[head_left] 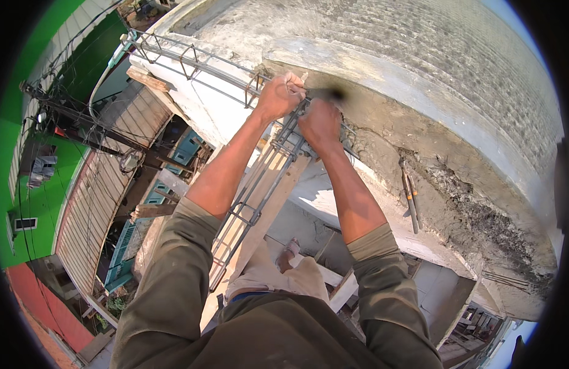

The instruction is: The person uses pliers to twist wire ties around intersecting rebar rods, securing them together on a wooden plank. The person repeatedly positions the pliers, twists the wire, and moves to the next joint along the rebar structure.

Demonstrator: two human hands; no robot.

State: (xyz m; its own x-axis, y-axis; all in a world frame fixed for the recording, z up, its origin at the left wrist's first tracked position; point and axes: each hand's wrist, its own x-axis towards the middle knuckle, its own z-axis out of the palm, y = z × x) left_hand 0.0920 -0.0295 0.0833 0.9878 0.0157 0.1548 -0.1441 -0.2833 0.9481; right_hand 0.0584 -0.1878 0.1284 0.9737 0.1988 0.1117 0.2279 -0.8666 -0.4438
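Observation:
Both hands meet where a rebar cage (pixel 253 206), which runs from my body upward, reaches another rebar cage (pixel 192 64) along the wall. My left hand (pixel 280 98) is closed in a pinch just above the joint; whatever is between its fingers is too small to name. Right beside it, my right hand (pixel 321 126) has its fingers curled in at the cage's end, and they hide what they grip. A dark blurred spot sits just past the right hand. Tongs-like pincers (pixel 410 195) with orange-and-dark handles lie on the ledge to the right.
A rough concrete slab (pixel 432 43) curves across the far side, with crumbled mortar (pixel 475 203) at right. A wooden board (pixel 275 190) runs under the near cage. To the left the ground drops away to a corrugated roof (pixel 103 190), power cables (pixel 69 111) and a green building (pixel 51 203).

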